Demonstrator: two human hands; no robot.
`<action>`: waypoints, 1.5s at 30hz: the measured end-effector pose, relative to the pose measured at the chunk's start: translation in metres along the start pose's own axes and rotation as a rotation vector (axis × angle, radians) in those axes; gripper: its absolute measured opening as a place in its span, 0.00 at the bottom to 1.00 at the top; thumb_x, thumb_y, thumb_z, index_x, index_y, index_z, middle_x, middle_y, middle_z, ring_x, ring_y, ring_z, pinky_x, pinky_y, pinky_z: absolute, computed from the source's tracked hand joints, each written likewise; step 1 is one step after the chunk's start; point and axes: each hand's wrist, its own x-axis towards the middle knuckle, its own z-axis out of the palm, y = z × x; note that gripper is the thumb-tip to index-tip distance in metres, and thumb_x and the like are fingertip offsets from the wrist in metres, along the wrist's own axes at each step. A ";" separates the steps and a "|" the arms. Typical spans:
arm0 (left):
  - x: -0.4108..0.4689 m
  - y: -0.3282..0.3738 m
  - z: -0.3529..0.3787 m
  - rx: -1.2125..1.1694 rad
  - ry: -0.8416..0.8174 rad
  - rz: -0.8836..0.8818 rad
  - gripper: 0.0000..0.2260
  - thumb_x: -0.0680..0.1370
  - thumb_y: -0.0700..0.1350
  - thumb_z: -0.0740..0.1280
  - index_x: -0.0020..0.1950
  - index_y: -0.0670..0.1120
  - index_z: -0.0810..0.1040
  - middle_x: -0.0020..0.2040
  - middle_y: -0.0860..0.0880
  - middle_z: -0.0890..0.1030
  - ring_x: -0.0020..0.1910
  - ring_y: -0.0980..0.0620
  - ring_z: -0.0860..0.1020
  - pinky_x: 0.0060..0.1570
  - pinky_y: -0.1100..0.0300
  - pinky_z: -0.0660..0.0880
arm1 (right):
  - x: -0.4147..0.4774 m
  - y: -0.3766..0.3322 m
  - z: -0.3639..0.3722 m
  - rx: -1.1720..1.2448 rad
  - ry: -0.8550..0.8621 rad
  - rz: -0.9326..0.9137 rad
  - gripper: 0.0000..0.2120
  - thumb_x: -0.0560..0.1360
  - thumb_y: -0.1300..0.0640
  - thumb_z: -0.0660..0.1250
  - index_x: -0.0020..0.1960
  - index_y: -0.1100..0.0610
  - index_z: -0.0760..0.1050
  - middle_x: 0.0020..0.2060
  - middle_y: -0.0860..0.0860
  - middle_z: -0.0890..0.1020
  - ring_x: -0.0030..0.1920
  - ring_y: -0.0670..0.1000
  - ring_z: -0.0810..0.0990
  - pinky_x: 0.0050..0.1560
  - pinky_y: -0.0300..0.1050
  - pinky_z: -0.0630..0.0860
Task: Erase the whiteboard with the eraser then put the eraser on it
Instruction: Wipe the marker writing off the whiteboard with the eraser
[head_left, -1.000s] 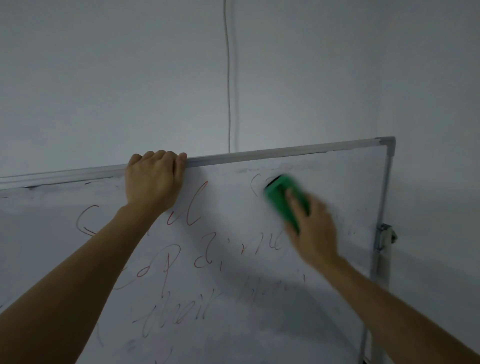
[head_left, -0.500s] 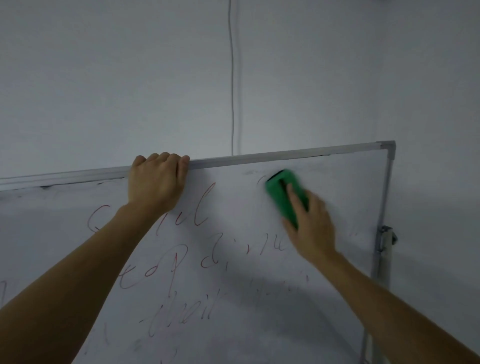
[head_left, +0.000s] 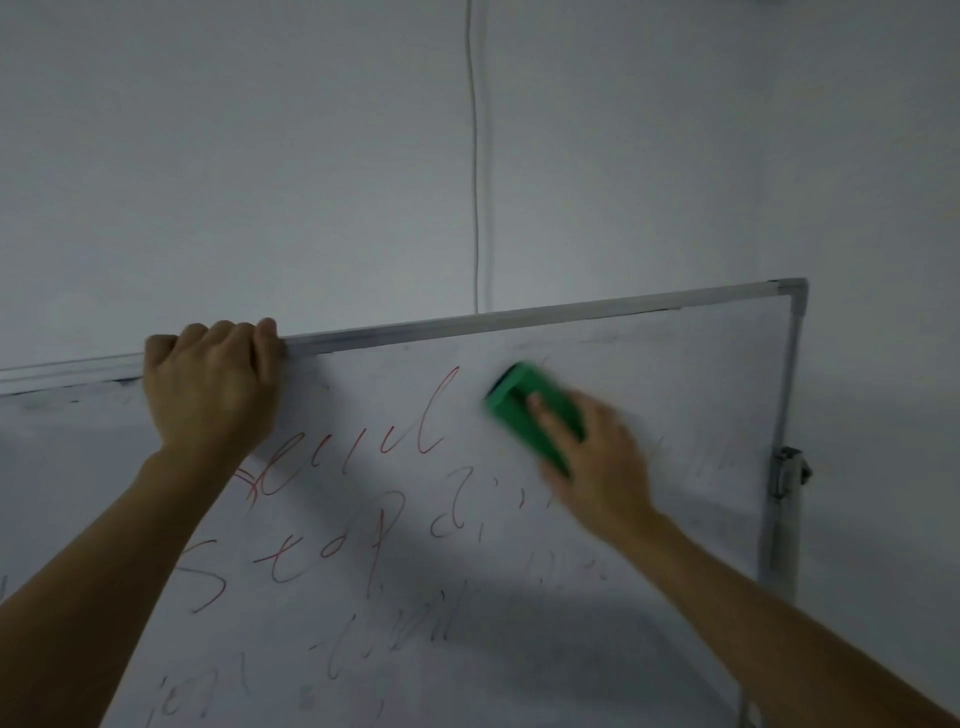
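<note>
Progress: early-to-mid, judged from how the whiteboard (head_left: 685, 374) lies now. Upper-right area reads as wiped, w/ only faint grey smears and no legible strokes. Green eraser (head_left: 522, 410) sits flat against the board surface just below the top frame rail (head_left: 519, 316), right of centre, beside the last stroke of the red writing (head_left: 363, 452). R hand (head_left: 597, 467) holds the eraser, fingers (head_left: 545, 415) laid over its back. Hand is motion-blurred, so thumb position can't be told. L hand (head_left: 208, 395) grips the top rail, fingers curled over the edge, well apart from the eraser, prob. steadying the board. Left to do: red script across mid + left portions (top line, a "Step"-like word under it) plus fainter dark scrawl lower down, all unerased. Lower board runs out of view, extent unknown. Final step, setting the eraser on the board, not yet done. No tray or ledge visible, so resting spot can't be told. Est. under half of visible area clean.
</note>
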 end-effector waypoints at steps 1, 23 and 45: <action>0.000 0.001 -0.001 -0.006 0.004 0.012 0.24 0.83 0.49 0.51 0.33 0.40 0.73 0.31 0.42 0.76 0.32 0.44 0.70 0.45 0.49 0.64 | 0.006 0.020 -0.006 0.029 0.020 0.158 0.40 0.71 0.49 0.72 0.77 0.47 0.54 0.65 0.63 0.70 0.58 0.63 0.73 0.51 0.57 0.78; -0.002 -0.052 -0.025 0.009 -0.073 0.028 0.24 0.82 0.51 0.49 0.35 0.39 0.73 0.34 0.41 0.77 0.37 0.41 0.73 0.49 0.47 0.66 | 0.015 0.022 -0.017 0.192 0.060 0.844 0.41 0.74 0.46 0.69 0.78 0.49 0.48 0.65 0.64 0.67 0.60 0.64 0.70 0.52 0.57 0.74; -0.002 -0.062 -0.029 -0.087 -0.110 0.132 0.22 0.81 0.51 0.50 0.44 0.41 0.78 0.38 0.43 0.80 0.39 0.41 0.75 0.49 0.48 0.66 | -0.048 -0.168 0.024 0.066 -0.053 -0.043 0.44 0.65 0.50 0.78 0.75 0.46 0.58 0.61 0.59 0.74 0.57 0.58 0.75 0.50 0.53 0.78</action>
